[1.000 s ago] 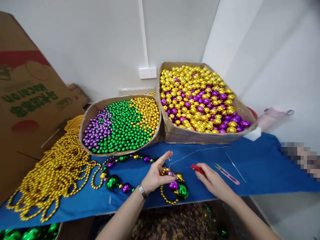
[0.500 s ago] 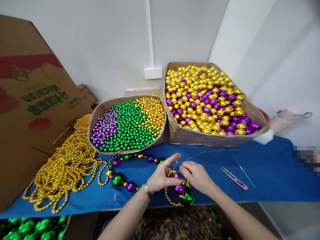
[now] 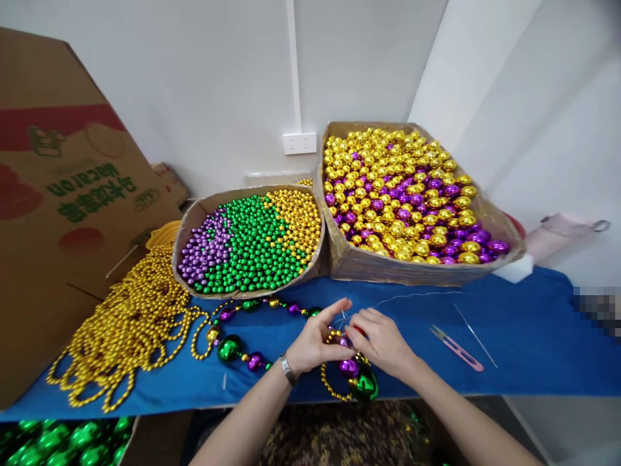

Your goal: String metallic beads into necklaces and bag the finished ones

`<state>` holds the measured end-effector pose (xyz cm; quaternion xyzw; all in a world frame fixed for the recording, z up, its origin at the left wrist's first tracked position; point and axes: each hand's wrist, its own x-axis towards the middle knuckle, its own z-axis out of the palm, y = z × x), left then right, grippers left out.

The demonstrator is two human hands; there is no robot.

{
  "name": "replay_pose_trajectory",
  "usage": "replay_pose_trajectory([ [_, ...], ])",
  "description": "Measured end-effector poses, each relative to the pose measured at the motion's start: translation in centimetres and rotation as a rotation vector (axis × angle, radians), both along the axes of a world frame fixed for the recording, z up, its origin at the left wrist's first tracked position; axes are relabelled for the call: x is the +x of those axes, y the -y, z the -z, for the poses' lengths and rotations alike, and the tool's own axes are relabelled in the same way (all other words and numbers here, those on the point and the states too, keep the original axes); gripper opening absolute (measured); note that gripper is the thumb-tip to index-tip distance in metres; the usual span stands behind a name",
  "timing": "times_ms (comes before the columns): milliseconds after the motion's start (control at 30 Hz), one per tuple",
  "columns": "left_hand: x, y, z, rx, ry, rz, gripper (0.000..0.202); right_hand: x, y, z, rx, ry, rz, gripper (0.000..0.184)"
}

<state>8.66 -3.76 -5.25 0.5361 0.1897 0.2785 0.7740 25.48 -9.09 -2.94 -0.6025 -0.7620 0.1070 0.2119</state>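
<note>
My left hand (image 3: 313,340) is at the table's front, its index finger and thumb stretched apart and the other fingers curled at the bead necklace (image 3: 348,367). White thread (image 3: 342,318) runs by that index finger. Close beside it, my right hand (image 3: 383,340) is closed in a pinch at the thread, with a small red spot at its fingertips. Exactly what the fingers grip is partly hidden. From under my hands the necklace's big green bead (image 3: 365,382) hangs at the table edge, while its other stretch (image 3: 255,361) curves over the blue cloth to the left.
Behind stand a box of small purple, green and gold beads (image 3: 175,259) and a larger box of gold and purple beads (image 3: 388,270). Gold bead strands (image 3: 121,330) pile up at left by a carton (image 3: 72,155). Pink thread snips (image 3: 458,349) and a needle (image 3: 475,335) lie right.
My right hand's fingers have shifted slightly at the thread, and the red spot shows more clearly. My left hand keeps its pose. The whole view has moved a little.
</note>
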Motion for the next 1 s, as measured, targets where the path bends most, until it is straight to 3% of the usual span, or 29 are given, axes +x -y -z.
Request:
replay_pose_trajectory([
  [233, 0.3, 0.0, -1.3, 0.111, -0.108, -0.072, 0.080, 1.4, 1.8, -1.2, 0.048, -0.084, 0.072, 0.020],
  [367, 1.9, -0.3, -2.6, 0.128, -0.125, -0.302, 0.067, 2.5, 4.9, -1.5, 0.139, -0.342, 0.226, 0.018],
  [500, 4.2, -0.2, -4.8, 0.050, -0.034, -0.437, 0.061, 0.7, 7.0, -0.2, 0.036, -0.488, 0.310, 0.019],
  [600, 5.4, -0.1, -6.5, 0.079, 0.015, -0.490, 0.060, -1.7, 6.3, 0.7, -0.043, -0.523, 0.246, 0.032],
  [667, 5.8, -0.5, -7.8, 0.127, 0.022, -0.523, 0.060, -2.7, 5.4, 0.4, -0.065, -0.543, 0.183, 0.025],
  [800, 5.4, -2.9, -10.7, 0.227, 0.018, -0.583, 0.064, -2.2, 4.1, -3.2, -0.051, -0.582, 0.099, 0.024],
  [1000, 3.8, -7.4, -15.0, 0.391, 0.039, -0.508, 0.069, 0.4, 1.2, -12.5, 0.165, -0.921, 0.081, 0.027],
])
